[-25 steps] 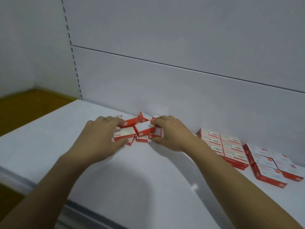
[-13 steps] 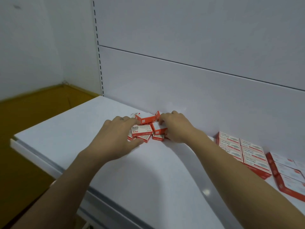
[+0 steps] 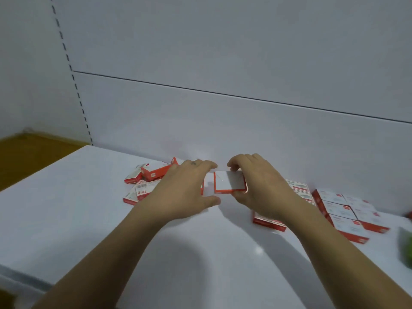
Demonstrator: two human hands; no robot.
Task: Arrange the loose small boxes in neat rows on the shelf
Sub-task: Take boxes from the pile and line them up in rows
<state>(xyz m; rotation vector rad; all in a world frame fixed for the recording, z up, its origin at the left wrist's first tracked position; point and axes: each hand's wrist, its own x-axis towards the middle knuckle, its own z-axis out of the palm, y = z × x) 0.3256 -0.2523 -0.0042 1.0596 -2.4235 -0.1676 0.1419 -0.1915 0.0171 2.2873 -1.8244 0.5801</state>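
Note:
A jumble of loose red-and-white small boxes [image 3: 146,184] lies on the white shelf [image 3: 89,215] near the back wall. My right hand [image 3: 260,186] grips one small box [image 3: 228,182], white face up, lifted a little to the right of the pile. My left hand [image 3: 180,192] hovers over the pile's right part with fingers spread and thumb apart, holding nothing that I can see. To the right, my right wrist partly covers neat rows of boxes [image 3: 338,208].
The grey back panel [image 3: 223,119] rises right behind the boxes. The shelf's front edge [image 3: 24,284] runs at lower left, with brown floor [image 3: 33,157] beyond its left end. A blurred green thing [image 3: 406,248] shows at the right edge.
My right hand has pulled one box out of the pile and carried it rightward. My left hand has let go of the boxes and opened. The camera view has swung about.

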